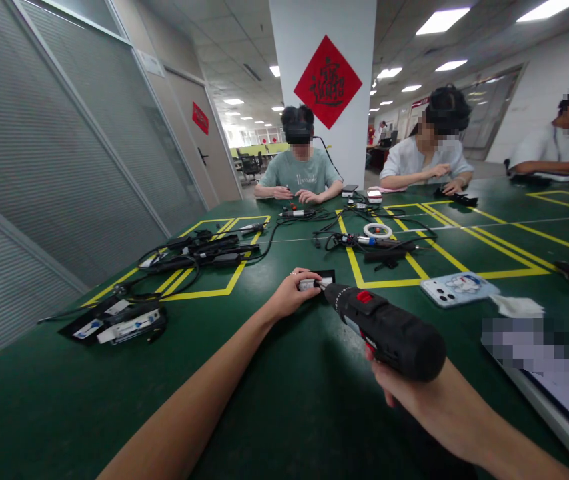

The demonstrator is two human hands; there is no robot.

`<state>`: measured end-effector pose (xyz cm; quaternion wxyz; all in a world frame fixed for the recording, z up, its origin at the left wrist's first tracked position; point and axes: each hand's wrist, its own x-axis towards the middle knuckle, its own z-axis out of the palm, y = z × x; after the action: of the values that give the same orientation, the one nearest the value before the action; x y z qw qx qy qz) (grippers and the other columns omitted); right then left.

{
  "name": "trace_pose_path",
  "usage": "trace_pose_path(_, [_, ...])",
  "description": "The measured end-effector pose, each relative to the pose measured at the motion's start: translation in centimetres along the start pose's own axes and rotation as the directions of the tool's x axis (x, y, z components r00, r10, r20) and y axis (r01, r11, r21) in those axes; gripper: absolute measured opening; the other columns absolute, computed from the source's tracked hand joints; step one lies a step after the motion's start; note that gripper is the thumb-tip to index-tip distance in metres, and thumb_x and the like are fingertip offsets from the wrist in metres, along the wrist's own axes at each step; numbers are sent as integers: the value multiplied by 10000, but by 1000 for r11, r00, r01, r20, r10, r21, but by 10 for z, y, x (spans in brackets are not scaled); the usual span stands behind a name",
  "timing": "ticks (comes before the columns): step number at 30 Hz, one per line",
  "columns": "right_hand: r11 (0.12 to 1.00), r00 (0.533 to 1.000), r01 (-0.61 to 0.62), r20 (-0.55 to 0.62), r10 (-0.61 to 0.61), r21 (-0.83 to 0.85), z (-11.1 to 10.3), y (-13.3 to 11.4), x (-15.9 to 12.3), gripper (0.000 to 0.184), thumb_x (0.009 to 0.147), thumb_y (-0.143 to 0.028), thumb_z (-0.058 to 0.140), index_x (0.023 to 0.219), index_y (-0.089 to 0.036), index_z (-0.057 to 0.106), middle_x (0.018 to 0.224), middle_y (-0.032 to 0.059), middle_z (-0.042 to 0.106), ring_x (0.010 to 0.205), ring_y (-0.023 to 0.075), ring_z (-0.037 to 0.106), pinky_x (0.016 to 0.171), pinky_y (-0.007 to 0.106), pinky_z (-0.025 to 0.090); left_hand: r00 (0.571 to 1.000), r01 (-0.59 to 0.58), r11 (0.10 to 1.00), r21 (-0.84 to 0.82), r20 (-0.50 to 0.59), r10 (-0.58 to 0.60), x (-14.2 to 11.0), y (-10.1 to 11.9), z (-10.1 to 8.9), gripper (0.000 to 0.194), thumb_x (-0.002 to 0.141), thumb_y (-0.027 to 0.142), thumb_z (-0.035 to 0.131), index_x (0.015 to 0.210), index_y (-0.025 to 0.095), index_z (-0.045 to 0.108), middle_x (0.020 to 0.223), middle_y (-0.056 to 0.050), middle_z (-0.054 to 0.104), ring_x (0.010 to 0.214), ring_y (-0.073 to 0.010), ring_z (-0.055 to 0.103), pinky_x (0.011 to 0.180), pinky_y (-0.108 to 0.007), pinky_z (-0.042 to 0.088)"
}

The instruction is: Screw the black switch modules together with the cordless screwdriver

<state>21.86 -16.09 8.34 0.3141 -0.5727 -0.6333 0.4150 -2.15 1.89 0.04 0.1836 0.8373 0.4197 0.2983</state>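
Note:
My right hand (404, 383) is wrapped round the grip of a black cordless drill (389, 327) with red switches. Its chuck points forward and left, and the tip meets a small part with a white label (307, 285). That labelled part lies on or against a black flat piece (328, 274) on the green table. My left hand (294, 292) grips the part from the left side, fingers curled over it and a ring on one finger. Just where the drill tip touches is too small to make out.
Black devices with cables (204, 253) lie at the left, with labelled black pieces (109, 323) nearer. Beyond the drill are a white tape roll (377, 231) and more cabled tools. A phone (457, 289), a tissue (517, 307) and a laptop (539, 373) sit right. Several people sit across the table.

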Motion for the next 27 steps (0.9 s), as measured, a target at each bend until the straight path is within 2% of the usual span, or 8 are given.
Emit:
trace_pose_path(3, [992, 986, -126, 108, 123, 21, -2, 0, 0, 179, 786, -351, 504, 786, -192, 588, 608, -4, 570, 606, 156, 545, 559, 261, 404, 1000, -5, 1000, -2, -1, 5, 0, 0, 0, 301, 853, 321, 558, 1103, 154, 564, 1171, -93, 559, 1030, -235, 554, 879, -463, 466])
trace_pose_path(6, [985, 979, -164, 131, 155, 62, -3, -2, -1, 195, 798, -364, 491, 815, -190, 578, 601, -12, 547, 597, 147, 527, 530, 246, 382, 1000, -12, 1000, -2, -3, 12, 1, 0, 0, 297, 853, 323, 558, 1097, 154, 568, 1161, -91, 566, 1035, -236, 552, 890, -469, 457])
trace_pose_path(11, [999, 993, -38, 109, 38, -3, -4, -1, -3, 125, 765, -304, 537, 795, -192, 582, 601, -19, 552, 547, 129, 499, 499, 235, 363, 1000, -7, 1000, -5, 5, 7, 1, 1, -1, 295, 852, 321, 560, 1094, 153, 571, 1162, -91, 567, 1045, -239, 548, 898, -475, 451])
trace_pose_path(15, [999, 996, 38, 83, -36, -17, -5, 2, -2, 116, 776, -261, 528, 846, -194, 591, 626, -15, 581, 560, 130, 524, 541, 244, 403, 1000, 0, 1000, -13, 1, 0, 1, 2, -1, 297, 851, 319, 562, 1096, 153, 570, 1178, -93, 557, 1064, -245, 537, 902, -478, 448])
trace_pose_path(27, [1000, 997, -5, 82, 5, -2, -3, 6, -2, 132, 794, -287, 518, 849, -185, 580, 688, 2, 592, 619, 149, 550, 590, 268, 432, 1000, 7, 1000, -19, -1, -7, 1, 1, 0, 294, 853, 319, 559, 1097, 157, 570, 1173, -91, 560, 1047, -238, 546, 897, -472, 453])
